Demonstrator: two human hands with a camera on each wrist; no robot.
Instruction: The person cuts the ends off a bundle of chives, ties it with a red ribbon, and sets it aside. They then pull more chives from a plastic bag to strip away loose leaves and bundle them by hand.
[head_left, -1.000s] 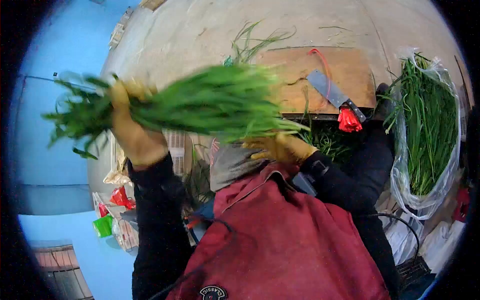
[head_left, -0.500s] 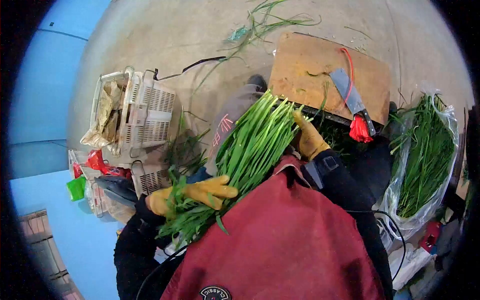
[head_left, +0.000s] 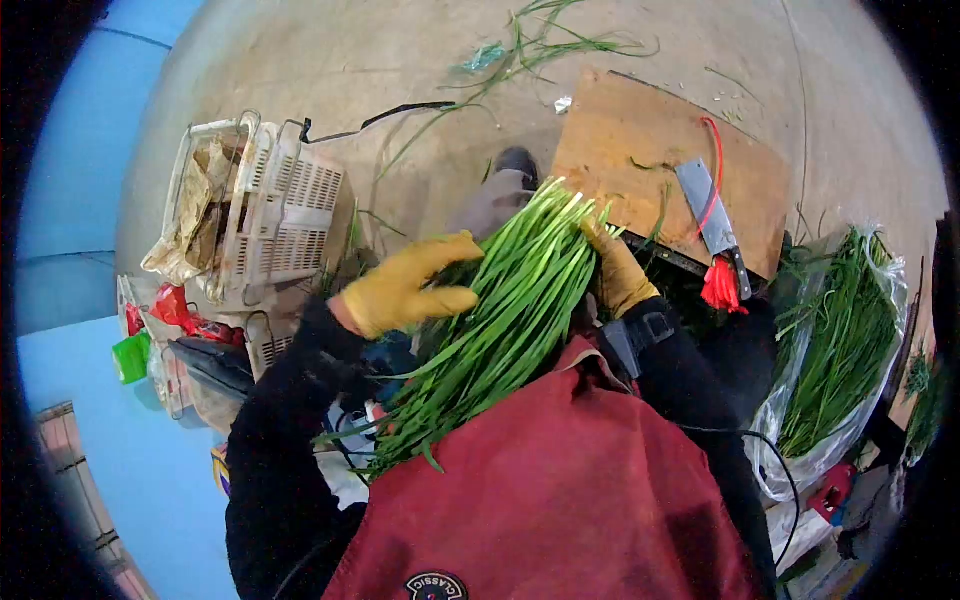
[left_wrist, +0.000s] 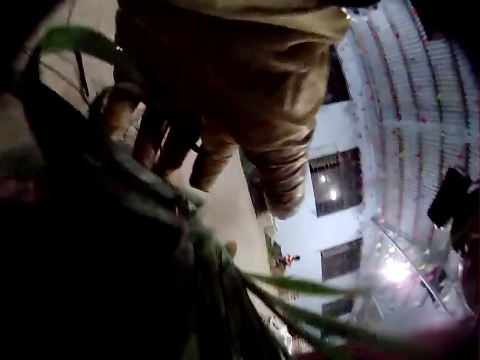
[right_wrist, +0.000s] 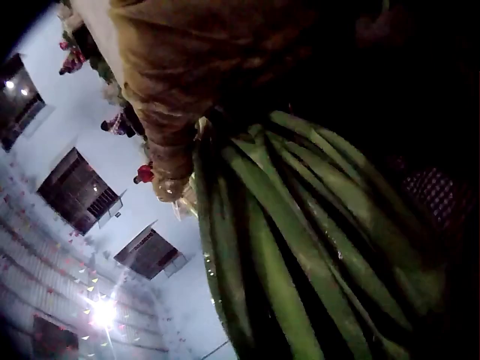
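A bunch of garlic chives (head_left: 510, 290) lies slanted across the person's lap, pale stem ends at the top and leaf tips hanging down to the left. The right hand (head_left: 622, 270), in a yellow glove, grips the bunch near its stem ends, thumb over the stems. In the right wrist view the flat leaves (right_wrist: 277, 247) fan out below the gloved thumb (right_wrist: 171, 161). On the bunch's other side, the gloved left hand (head_left: 405, 288) has its fingers extended and parted, fingertips right at the leaves. The left wrist view shows those spread fingers (left_wrist: 279, 180) above a few loose leaves.
A wooden board (head_left: 620, 150) in front carries a cleaver (head_left: 708, 205) with red cord. To the right stands a clear plastic bag (head_left: 775, 440) full of chives. White plastic crates (head_left: 300, 200) stand at left. Loose leaves (head_left: 550, 45) lie on the floor.
The bunch, first swung up sideways in the left hand, came down onto the lap with the right hand holding its stem ends. The left hand has since moved up from the leaf tips.
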